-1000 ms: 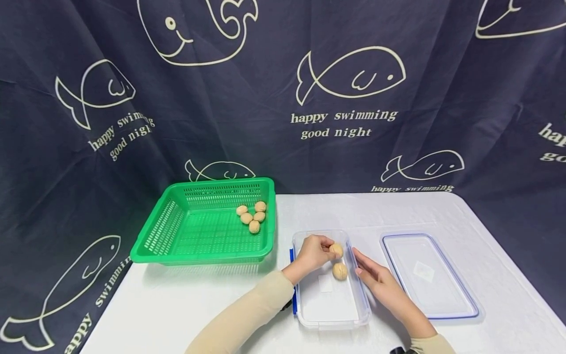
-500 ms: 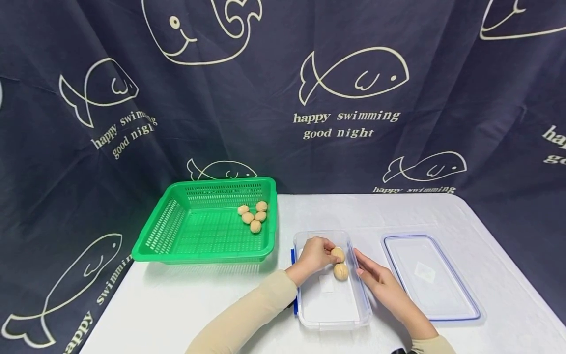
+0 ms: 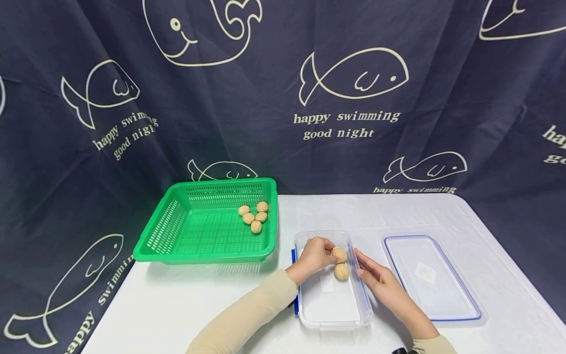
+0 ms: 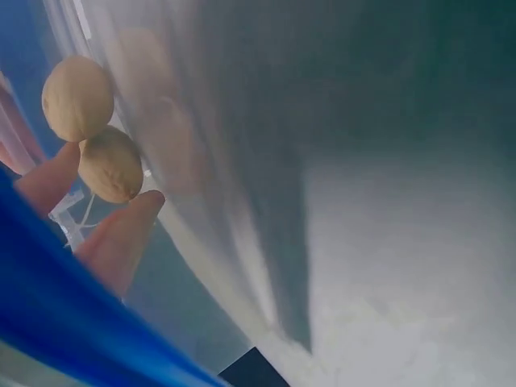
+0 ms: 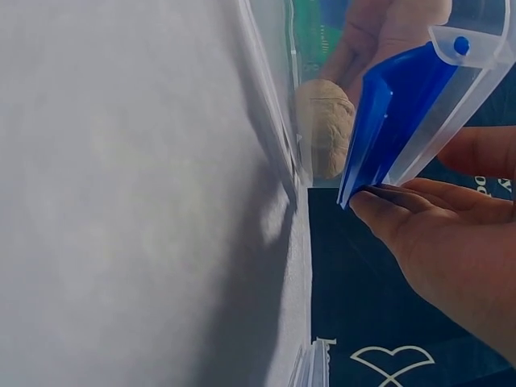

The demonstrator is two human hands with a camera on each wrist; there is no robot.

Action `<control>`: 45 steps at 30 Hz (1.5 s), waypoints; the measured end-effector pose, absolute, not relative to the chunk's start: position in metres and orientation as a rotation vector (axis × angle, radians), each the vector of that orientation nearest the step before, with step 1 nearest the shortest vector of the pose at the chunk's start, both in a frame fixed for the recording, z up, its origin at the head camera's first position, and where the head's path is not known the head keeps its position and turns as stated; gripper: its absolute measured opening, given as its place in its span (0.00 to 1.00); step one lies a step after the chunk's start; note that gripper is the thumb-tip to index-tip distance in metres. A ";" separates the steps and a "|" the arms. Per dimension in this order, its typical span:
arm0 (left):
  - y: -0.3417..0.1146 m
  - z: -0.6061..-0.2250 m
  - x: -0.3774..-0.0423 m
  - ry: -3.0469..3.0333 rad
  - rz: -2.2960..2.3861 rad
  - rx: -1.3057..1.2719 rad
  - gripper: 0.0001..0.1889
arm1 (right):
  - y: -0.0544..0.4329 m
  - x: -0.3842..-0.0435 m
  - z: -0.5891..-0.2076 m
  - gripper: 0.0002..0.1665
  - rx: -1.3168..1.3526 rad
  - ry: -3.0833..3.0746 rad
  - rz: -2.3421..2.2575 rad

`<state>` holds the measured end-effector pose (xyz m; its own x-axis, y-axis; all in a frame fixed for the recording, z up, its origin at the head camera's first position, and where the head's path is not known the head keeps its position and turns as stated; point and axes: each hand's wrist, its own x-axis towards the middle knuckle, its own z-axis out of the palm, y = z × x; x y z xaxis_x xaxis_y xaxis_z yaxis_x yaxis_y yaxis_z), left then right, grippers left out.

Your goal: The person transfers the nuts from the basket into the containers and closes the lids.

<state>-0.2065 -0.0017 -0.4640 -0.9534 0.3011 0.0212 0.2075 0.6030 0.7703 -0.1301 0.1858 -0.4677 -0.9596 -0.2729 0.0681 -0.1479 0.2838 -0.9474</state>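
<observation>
My left hand point(image 3: 315, 254) reaches into a clear plastic food container point(image 3: 334, 326) and pinches a walnut point(image 3: 339, 254) between thumb and fingertips. A second walnut point(image 3: 341, 272) lies against it on the near side, along the container's right wall. In the left wrist view, fingertips point(image 4: 133, 230) sit at the pinched walnut point(image 4: 111, 165), and the other walnut point(image 4: 78, 98) shows beside it. My right hand point(image 3: 383, 285) rests with straight fingers along the container's right outer side. In the right wrist view, its fingertips touch the blue locking flap point(image 5: 391, 121).
A green perforated basket point(image 3: 203, 231) stands at the left, with several walnuts point(image 3: 248, 218) at its right end. The container's clear lid point(image 3: 442, 290) with a blue seal lies flat to the right. Behind the white table point(image 3: 362, 211) hangs a dark fish-print cloth point(image 3: 247, 108).
My left hand has moved the pinched walnut slightly nearer, closing the small gap to the other walnut. The right hand stays at the container's side.
</observation>
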 end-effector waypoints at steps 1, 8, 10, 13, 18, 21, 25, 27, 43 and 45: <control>-0.002 -0.463 -0.207 2.720 1.264 0.430 0.16 | 0.186 -0.130 -0.468 0.31 -0.399 2.431 -1.771; -0.011 -0.440 -0.208 2.745 1.205 0.489 0.19 | 0.187 -0.130 -0.466 0.30 -0.418 2.447 -1.772; -0.014 -0.429 -0.208 2.747 1.194 0.529 0.19 | 0.187 -0.130 -0.466 0.30 -0.416 2.457 -1.764; -0.019 -0.412 -0.208 2.731 1.184 0.584 0.19 | 0.188 -0.130 -0.467 0.30 -0.395 2.469 -1.748; -0.028 -0.384 -0.210 2.667 1.204 0.654 0.18 | 0.189 -0.130 -0.470 0.30 -0.373 2.497 -1.724; -0.036 -0.369 -0.214 2.614 1.251 0.658 0.18 | 0.188 -0.130 -0.470 0.30 -0.371 2.503 -1.723; -0.051 -0.353 -0.224 2.551 1.362 0.634 0.18 | 0.188 -0.129 -0.469 0.30 -0.377 2.493 -1.739; -0.061 -0.345 -0.230 2.518 1.434 0.605 0.18 | 0.188 -0.128 -0.469 0.30 -0.384 2.487 -1.744; -0.157 -0.324 -0.289 2.379 1.858 0.335 0.19 | 0.187 -0.129 -0.469 0.30 -0.420 2.476 -1.757; -0.168 -0.328 -0.297 2.342 1.905 0.313 0.20 | 0.187 -0.130 -0.469 0.30 -0.411 2.469 -1.759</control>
